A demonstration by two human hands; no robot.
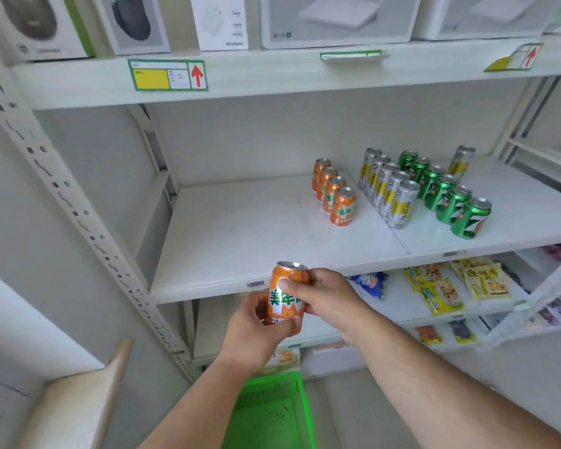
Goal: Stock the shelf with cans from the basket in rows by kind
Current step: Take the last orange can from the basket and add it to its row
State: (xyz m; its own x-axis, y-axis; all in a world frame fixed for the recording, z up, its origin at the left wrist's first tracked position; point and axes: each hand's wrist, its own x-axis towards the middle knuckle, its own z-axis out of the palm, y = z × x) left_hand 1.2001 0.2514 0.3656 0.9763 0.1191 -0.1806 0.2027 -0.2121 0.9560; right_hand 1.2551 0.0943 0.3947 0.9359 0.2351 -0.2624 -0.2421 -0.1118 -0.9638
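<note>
An orange can (285,294) is held upright just below the front edge of the white middle shelf (240,234). My left hand (255,332) grips its lower half and my right hand (321,296) grips its upper side. On the shelf stand a row of orange cans (336,192), a row of silver-and-yellow cans (389,189) and a row of green cans (447,196), each running front to back. One more silver-and-yellow can (462,160) stands behind the green row. The green basket (272,413) sits on the floor under my arms; no can shows in its visible part.
The shelf's left half is bare white board. Boxed electronics (133,24) fill the shelf above, with price tags (167,74) on its edge. Snack packets (460,286) lie on the lower shelves. A perforated upright (62,196) runs down the left, beside a wooden ledge (78,393).
</note>
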